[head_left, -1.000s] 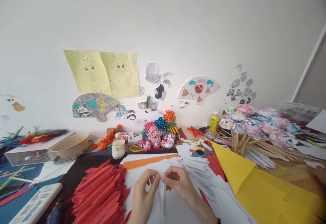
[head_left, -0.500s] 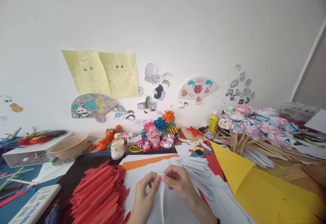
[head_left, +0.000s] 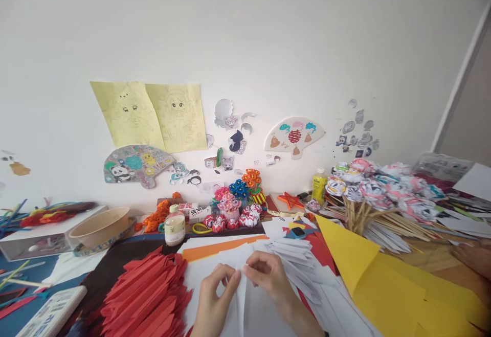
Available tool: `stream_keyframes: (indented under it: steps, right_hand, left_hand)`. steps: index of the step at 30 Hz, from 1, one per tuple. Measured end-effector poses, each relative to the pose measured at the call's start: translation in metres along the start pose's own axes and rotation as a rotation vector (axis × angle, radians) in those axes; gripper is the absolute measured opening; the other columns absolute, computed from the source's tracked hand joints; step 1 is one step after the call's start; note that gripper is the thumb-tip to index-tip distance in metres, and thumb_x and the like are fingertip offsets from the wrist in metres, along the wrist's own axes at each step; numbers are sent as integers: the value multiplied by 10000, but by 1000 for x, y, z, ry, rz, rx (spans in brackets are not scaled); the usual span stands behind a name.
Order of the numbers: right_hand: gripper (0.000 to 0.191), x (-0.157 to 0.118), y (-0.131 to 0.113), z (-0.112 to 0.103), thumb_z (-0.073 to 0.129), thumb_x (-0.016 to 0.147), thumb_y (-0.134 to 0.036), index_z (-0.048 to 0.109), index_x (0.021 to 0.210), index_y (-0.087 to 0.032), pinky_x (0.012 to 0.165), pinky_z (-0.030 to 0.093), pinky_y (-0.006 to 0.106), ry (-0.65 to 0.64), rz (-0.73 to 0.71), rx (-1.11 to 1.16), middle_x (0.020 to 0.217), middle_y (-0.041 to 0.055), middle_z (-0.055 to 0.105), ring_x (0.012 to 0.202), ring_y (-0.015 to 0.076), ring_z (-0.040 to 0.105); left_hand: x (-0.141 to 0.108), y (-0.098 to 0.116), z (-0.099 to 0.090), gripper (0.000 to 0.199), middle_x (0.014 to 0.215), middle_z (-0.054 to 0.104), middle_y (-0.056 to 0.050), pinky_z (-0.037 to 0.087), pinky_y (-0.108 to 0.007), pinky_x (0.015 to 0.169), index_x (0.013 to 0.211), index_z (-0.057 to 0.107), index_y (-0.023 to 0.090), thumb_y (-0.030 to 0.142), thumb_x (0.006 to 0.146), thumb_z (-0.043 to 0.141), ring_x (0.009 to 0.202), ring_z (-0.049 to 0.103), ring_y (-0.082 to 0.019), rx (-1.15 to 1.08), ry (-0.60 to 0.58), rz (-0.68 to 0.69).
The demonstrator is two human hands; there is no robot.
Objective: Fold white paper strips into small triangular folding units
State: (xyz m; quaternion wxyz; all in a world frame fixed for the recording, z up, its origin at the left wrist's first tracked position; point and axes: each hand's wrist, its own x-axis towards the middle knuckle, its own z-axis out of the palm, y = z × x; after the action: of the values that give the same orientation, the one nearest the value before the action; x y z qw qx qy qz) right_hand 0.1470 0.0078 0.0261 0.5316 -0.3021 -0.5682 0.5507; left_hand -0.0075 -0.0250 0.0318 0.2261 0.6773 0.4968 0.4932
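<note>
A folded strip of white paper (head_left: 241,301) stands on edge between my hands, its top end pinched by both. My left hand (head_left: 215,291) holds it between thumb and forefinger from the left. From the right, my right hand (head_left: 268,278) grips the same end with thumb and forefinger. Beneath lie white paper sheets (head_left: 203,270), with an orange sheet (head_left: 218,246) behind. Left of my hands is a heap of folded red paper strips (head_left: 148,296). A pile of folded white strips (head_left: 293,257) lies to the right.
Large yellow paper (head_left: 399,286) covers the right front, with another person's hand (head_left: 473,257) at the far right edge. A glue bottle (head_left: 175,227), a bowl (head_left: 100,227), paper flowers (head_left: 376,188) and wooden sticks (head_left: 406,224) stand along the back. A white power strip (head_left: 51,314) lies front left.
Both hands stay at the strip's top end and have shifted slightly, with the fingertips a little further apart. The whole view has moved slightly.
</note>
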Motion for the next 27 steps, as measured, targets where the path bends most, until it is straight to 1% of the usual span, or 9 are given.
stream_keyframes:
  steps: [3,7,13,15,17,19,22,24,27]
  right_hand:
    - [305,0,4,-1,715,708,-431,613,673,-145,490,361,213,-1,-8,-16,555,-23,504,514,98,445]
    - [331,3,10,-2,707,703,-458,596,670,-147,472,370,214,5,-4,-27,539,-29,495,487,95,447]
    - [340,6,21,-2,683,717,-469,569,749,-150,442,385,212,-41,68,-72,456,-64,450,420,96,456]
    - [337,5,22,-1,673,730,-466,590,780,-144,447,386,210,-45,70,-111,466,-56,470,431,99,467]
    - [330,3,20,0,665,742,-458,624,770,-132,462,385,211,-40,46,-143,503,-32,509,458,99,473]
    - [334,3,16,0,667,743,-456,645,710,-124,474,378,212,-21,13,-146,541,-8,542,483,98,469]
    - [361,3,11,0,669,734,-471,643,637,-125,480,366,217,39,-10,-116,547,1,549,497,101,456]
    - [367,4,9,-1,673,725,-479,641,629,-126,476,354,219,74,-14,-108,537,-5,537,490,100,443]
    - [342,4,9,-4,680,727,-456,649,637,-128,480,341,224,92,-38,-128,548,-5,535,494,101,435]
  left_hand:
    - [0,-3,1,406,576,528,4,404,-222,590,585,562,163,470,847,516,599,473,-138,7,11,-8]
    - [0,-5,2,401,606,560,-5,414,-225,601,621,590,162,472,857,495,611,490,-143,-25,-27,-30]
    - [-2,-5,1,384,577,531,5,398,-220,589,598,578,164,438,858,511,598,471,-138,32,2,-9]
    - [-3,-6,2,378,578,540,4,392,-219,583,602,587,167,429,863,508,593,471,-137,50,-5,5]
    - [-3,-7,4,376,580,545,3,386,-219,579,601,591,169,426,864,509,592,473,-138,75,-7,11]
    - [-3,-8,6,379,590,562,-1,386,-221,582,614,607,173,432,868,498,597,481,-140,92,-20,6]
    - [-2,-8,8,374,626,613,-11,406,-223,598,658,645,179,441,871,484,615,509,-147,57,-83,-5]
    - [-1,-8,9,375,628,625,-12,418,-219,602,651,647,175,446,861,496,620,522,-147,27,-108,-18]
    - [-2,-9,10,384,616,621,-11,425,-216,605,637,648,167,457,848,509,619,525,-148,21,-111,-54]
